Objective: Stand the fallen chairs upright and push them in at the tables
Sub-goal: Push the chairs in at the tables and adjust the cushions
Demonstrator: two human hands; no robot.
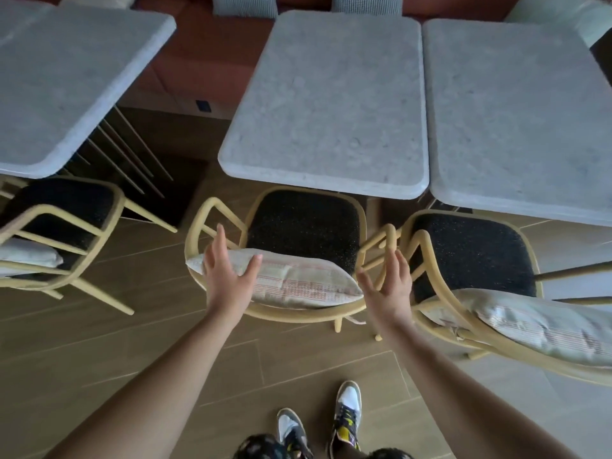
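A yellow-framed chair with a black seat [303, 223] stands upright, its front tucked under the middle grey stone table [334, 104]. A pale cushion [298, 279] leans against its backrest. My left hand [225, 273] hovers open over the cushion's left end, fingers spread. My right hand [387, 283] is open beside the cushion's right end, close to the armrest [381, 240]. Neither hand grips anything. Two more upright chairs stand at the left table [59, 81] and the right table [520, 120]: the left chair [66, 207] and the right chair [470, 246].
The right chair carries a pale cushion [543, 323] on its backrest and stands almost touching the middle chair. A red-brown bench [212, 61] with cushions runs behind the tables. My shoes [347, 412] are on the wood-plank floor [132, 342].
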